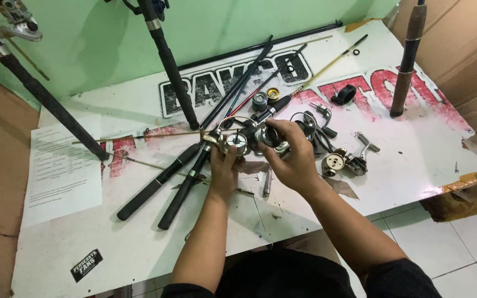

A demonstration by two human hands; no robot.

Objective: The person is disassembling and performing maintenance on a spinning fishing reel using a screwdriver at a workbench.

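Silver metal glints between our hands: a spinning reel (248,139) held just above the white counter (139,243), a little nearer the green wall than the counter's front edge. We take that reel as our landmark.

Our left hand (223,172) comes up from below the reel, forearm bare and angled toward it, wrist bent slightly. Its fingers (228,154) are curled closed around the reel's left part, beside the round silver face.

Our right hand (292,157) comes in from the reel's right, forearm slanting up from the lower right, palm turned down. Its fingers (279,126) wrap over the reel's top and right side, closed on it; we cannot tell exactly which part of it they pinch.

Left of the reel, two black rod handles (161,185) lie slanted on the counter, and a printed paper sheet (62,174) lies farther left. Beyond the reel, toward the wall, stand two small round caps (266,98), one grey, one gold. Right of the reel lies another reel body (344,161) with its crank, and farther right a brown rod handle (407,60) stands upright.
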